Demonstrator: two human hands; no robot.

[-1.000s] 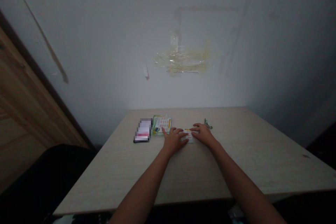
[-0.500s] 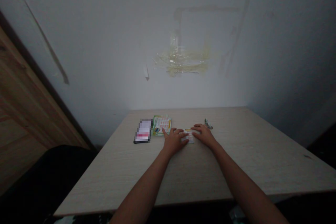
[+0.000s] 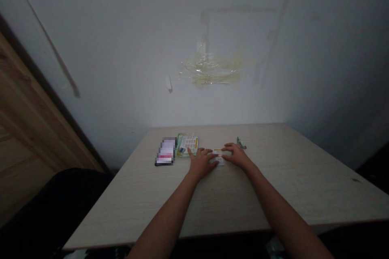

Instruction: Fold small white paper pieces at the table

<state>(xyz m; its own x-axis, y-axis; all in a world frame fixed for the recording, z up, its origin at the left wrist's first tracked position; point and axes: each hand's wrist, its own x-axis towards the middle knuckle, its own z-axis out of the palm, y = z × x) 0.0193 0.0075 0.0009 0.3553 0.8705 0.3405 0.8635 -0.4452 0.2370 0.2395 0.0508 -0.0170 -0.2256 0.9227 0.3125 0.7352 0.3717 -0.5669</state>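
Left grip (image 3: 200, 163) and right grip (image 3: 237, 156), half-spread; against printed card (image 3: 219, 160)

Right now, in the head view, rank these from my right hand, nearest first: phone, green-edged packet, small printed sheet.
1. Small printed sheet: at the right hand, just to its left.
2. Green-edged packet: farther left, beyond the left hand.
3. Phone: farthest, left of the packet.

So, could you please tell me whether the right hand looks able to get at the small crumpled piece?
Probably yes: the crumpled piece lies just beyond the right hand, with nothing visible between them, though that hand is at the printed sheet.
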